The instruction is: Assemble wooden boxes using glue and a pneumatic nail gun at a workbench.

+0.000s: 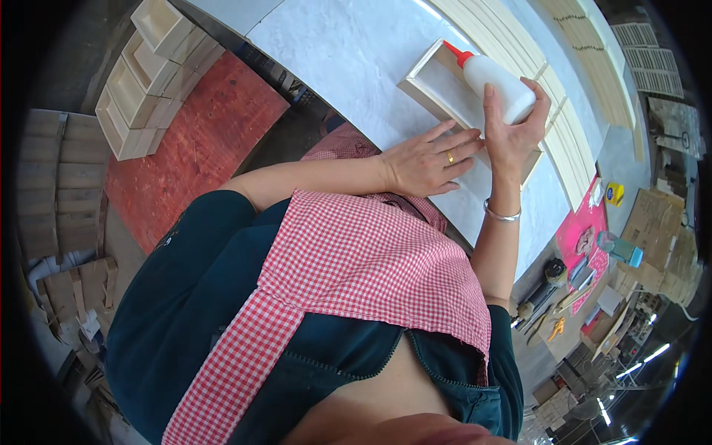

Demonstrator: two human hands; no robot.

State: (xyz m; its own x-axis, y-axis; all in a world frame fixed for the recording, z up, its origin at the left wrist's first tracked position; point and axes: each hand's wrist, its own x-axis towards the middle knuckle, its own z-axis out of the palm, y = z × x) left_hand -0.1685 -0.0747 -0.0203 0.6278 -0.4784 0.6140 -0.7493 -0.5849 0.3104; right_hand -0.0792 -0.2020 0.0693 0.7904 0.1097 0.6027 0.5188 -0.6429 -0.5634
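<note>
My right hand is wrapped round a white squeeze bottle with a red nozzle. The bottle is tilted, and its red tip points at the far corner of a shallow wooden frame on the grey marbled tabletop. My left hand lies with its fingers spread beside the frame's near side, the fingertips at or against its edge. Part of the frame is hidden behind my hands and the bottle. Whether glue is coming from the tip is too small to tell.
Long pale wooden strips lie in rows behind the frame. At the left, several wooden boxes are stacked on a red board. On the right are a pink mat, a teal-capped bottle, a yellow container and tools.
</note>
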